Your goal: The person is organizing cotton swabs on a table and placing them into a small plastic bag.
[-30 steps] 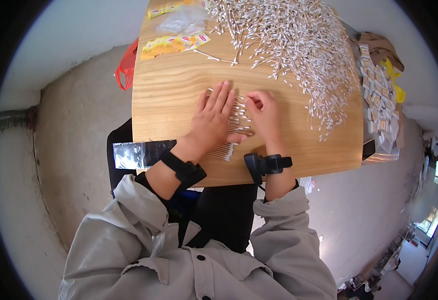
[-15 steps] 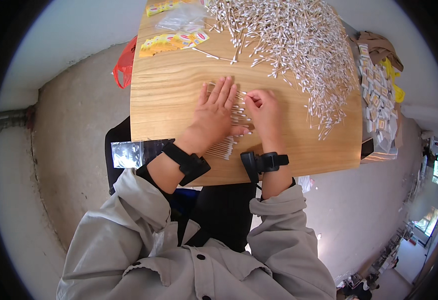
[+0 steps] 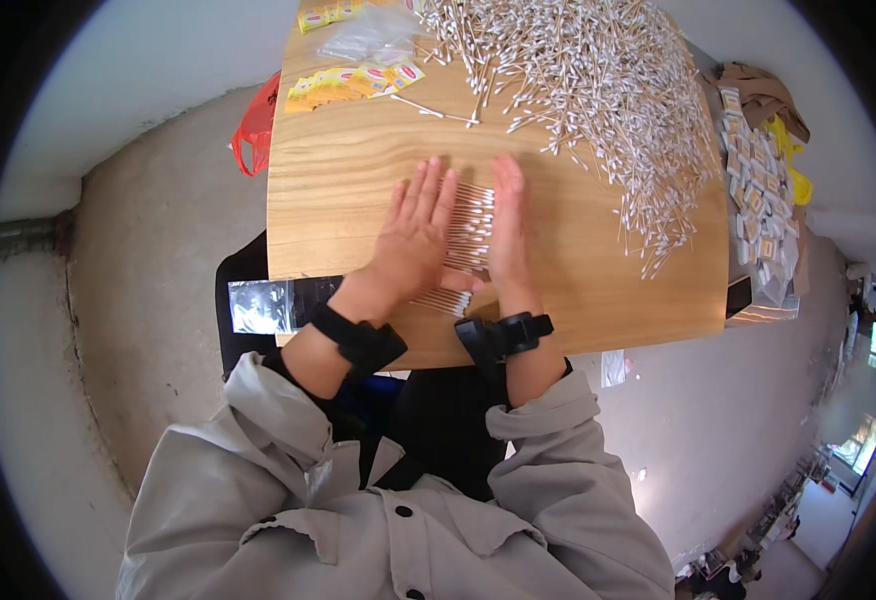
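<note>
A row of cotton swabs (image 3: 472, 222) lies side by side on the wooden table (image 3: 338, 210), white tips toward the right. Flat across their left part rests my left hand (image 3: 413, 235), fingers stretched out, thumb over the lower swabs. My right hand (image 3: 508, 220) stands on edge along the swabs' right ends, its fingers straight and together, palm toward the row. Below the left thumb more swab tips (image 3: 448, 302) show. A large heap of loose cotton swabs (image 3: 598, 85) covers the table's far right.
Yellow printed cards (image 3: 348, 85) and clear plastic bags (image 3: 370, 38) lie at the far left, near a few stray swabs (image 3: 433, 110). A red bag (image 3: 256, 130) hangs beside the left edge. Small filled packs (image 3: 758, 190) are piled beyond the right edge.
My right hand has opened from a pinch at the upper swabs and now stands flat against their right ends. My left hand has shifted slightly left, and the swab tips look more even.
</note>
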A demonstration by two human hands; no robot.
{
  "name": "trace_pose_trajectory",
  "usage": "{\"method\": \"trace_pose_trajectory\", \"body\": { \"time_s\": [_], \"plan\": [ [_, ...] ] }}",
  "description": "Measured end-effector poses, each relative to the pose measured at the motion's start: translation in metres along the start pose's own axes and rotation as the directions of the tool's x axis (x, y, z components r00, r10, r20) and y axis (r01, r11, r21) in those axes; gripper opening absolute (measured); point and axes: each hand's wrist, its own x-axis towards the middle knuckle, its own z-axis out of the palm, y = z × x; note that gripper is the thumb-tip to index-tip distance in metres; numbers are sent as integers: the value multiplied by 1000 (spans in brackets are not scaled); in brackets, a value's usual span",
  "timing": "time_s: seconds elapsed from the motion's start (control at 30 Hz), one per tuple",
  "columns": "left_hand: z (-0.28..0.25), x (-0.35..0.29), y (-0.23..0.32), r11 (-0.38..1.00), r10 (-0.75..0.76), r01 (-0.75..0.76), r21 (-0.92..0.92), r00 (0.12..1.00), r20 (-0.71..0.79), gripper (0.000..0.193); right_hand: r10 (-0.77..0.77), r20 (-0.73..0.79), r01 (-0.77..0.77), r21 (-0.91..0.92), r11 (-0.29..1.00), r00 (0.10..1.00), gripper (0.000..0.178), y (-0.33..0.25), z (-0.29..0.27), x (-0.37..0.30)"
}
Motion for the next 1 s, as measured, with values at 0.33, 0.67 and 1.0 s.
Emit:
{"method": "trace_pose_trajectory", "body": {
  "time_s": [0.33,0.67,1.0],
  "plan": [
    [-16,-27,-4,999,-19,19,-29,1000,16,132,114,-92,-70,388,919,989,73,-9,-24,-24],
    [2,-54,33,998,13,-13,53,1000,-4,120,89,-100,-54,312,949,991,70,-21,-7,-56],
    [-4,-49,20,997,72,-73,31,997,32,122,102,-86,-55,430,901,991,74,-20,5,-60]
  ]
}}
